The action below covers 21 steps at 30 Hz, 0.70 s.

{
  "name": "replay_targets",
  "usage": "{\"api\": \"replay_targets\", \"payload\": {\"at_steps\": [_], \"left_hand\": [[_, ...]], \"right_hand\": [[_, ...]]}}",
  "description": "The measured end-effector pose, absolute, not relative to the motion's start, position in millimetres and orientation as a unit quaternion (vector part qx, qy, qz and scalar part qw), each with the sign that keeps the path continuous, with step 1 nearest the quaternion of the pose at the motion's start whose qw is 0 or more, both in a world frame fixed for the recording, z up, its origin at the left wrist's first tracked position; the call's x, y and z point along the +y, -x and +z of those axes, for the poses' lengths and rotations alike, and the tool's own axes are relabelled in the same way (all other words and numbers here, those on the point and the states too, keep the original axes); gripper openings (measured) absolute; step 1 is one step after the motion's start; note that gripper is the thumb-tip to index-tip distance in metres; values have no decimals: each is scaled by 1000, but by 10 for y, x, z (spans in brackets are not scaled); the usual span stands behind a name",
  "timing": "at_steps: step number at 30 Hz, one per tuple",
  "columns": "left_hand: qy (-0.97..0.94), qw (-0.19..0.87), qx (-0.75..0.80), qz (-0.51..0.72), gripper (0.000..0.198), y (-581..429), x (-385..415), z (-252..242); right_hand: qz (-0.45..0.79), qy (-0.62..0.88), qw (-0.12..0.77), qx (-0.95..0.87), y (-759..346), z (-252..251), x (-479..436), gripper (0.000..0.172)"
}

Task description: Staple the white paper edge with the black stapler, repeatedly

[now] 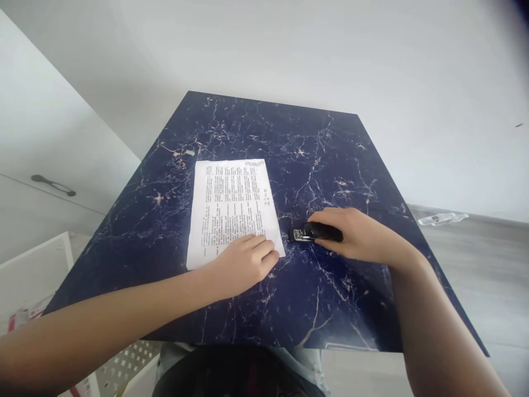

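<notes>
A printed white sheet of paper (231, 207) lies on the dark blue marbled table, its text turned sideways and some handwriting near its right edge. My left hand (248, 262) is over the sheet's lower right corner, fingers curled together on the paper's near edge. Whether other sheets lie beneath cannot be made out. Just right of the paper, my right hand (341, 231) is wrapped around a black stapler (303, 232). The stapler's front end points left toward the sheet, a small gap away from it, and its rear is partly hidden in the hand.
The marbled table top (264, 124) reaches back to a white wall. A white cabinet with a dark handle (53, 184) stands at left, with a white perforated basket (124, 366) below. A clear plastic wrapper (443, 219) lies on the floor at right.
</notes>
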<state>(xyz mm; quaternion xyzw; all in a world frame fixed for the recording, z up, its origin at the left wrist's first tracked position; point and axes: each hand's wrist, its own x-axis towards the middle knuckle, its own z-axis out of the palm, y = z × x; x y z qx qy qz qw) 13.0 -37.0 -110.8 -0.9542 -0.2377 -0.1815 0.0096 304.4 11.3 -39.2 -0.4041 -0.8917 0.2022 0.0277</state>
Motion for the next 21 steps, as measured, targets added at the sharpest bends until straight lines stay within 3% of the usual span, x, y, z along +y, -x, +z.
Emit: {"api": "replay_targets", "payload": {"at_steps": [10, 21], "left_hand": [[946, 65, -273, -165, 23, -179, -317, -1082], [914, -99, -345, -189, 15, -147, -312, -1088]], "right_hand": [[224, 384, 18, -895, -2929, -378, 25, 22], [230, 385, 22, -893, -2906, -403, 14, 23]]}}
